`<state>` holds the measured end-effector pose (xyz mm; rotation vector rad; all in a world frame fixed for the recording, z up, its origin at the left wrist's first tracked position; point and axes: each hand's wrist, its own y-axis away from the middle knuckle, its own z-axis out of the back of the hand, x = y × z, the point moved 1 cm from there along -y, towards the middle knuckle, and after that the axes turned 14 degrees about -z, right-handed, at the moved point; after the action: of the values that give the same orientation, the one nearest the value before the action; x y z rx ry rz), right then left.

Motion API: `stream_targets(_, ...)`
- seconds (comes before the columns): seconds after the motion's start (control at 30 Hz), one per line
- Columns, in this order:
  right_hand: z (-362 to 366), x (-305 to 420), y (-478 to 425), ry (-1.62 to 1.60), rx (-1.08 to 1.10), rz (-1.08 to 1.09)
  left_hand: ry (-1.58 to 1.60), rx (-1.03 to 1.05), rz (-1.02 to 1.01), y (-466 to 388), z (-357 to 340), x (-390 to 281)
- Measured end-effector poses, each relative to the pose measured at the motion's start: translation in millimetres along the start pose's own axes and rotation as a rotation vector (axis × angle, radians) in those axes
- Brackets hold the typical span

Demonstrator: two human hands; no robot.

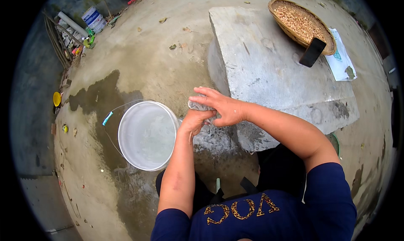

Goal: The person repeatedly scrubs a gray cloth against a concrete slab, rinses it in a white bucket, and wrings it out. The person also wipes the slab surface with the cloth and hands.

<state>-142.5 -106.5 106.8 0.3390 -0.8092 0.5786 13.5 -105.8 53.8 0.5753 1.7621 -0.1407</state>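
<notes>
Close together in front of me, my two hands meet around a grey, wet-looking lump, perhaps a cloth (197, 105). My left hand (196, 119) grips it from below, with the thumb across it. My right hand (222, 107) lies over its top and side with the fingers spread and touching it. Part of the lump is hidden by the fingers. Just left of my left forearm stands a white plastic bucket (121, 137) holding cloudy water (154, 143). Its wire handle with a turquoise grip (107, 118) hangs out to the left.
A grey concrete slab (268, 73) stands at the right. On it are a wicker basket (277, 17) of small tan pieces, a black smartphone (312, 52) and a white printed bag (342, 61). Wet patches mark the concrete floor. A paint bucket (94, 19) and a pipe (72, 24) lie upper left.
</notes>
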Motion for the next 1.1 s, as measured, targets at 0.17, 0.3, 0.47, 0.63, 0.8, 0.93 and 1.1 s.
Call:
stream_targets(0.17,1.5,-32.2,-2.1,0.571,-0.094,0.346,-0.190,0.077,0.098,-14.0,7.5,21.8)
stream_targets(0.3,6.0,-40.4,-17.7,0.629,-0.072,0.373,-0.234,0.086,0.149,-16.6,0.9,15.0)
stream_targets(0.47,-5.2,-47.3,-38.8,0.723,-0.057,0.235,-0.328,0.054,0.110,-27.1,-2.2,15.8)
stream_targets(0.63,-7.0,-53.5,-47.9,0.924,-0.124,0.087,-0.451,-0.028,-0.076,-43.3,-2.8,26.1)
stream_targets(0.8,-16.0,-55.3,-51.3,0.901,-0.176,-0.111,-0.935,-0.008,-0.339,-60.6,5.4,37.5)
stream_targets(0.93,-24.6,-57.2,-54.1,0.813,-0.134,-0.317,-1.185,-0.056,-0.335,-61.6,8.9,42.0)
stream_targets(1.1,-26.2,-48.7,-49.3,0.723,-0.007,-0.574,-1.293,-0.048,-0.280,-49.0,-4.9,26.5)
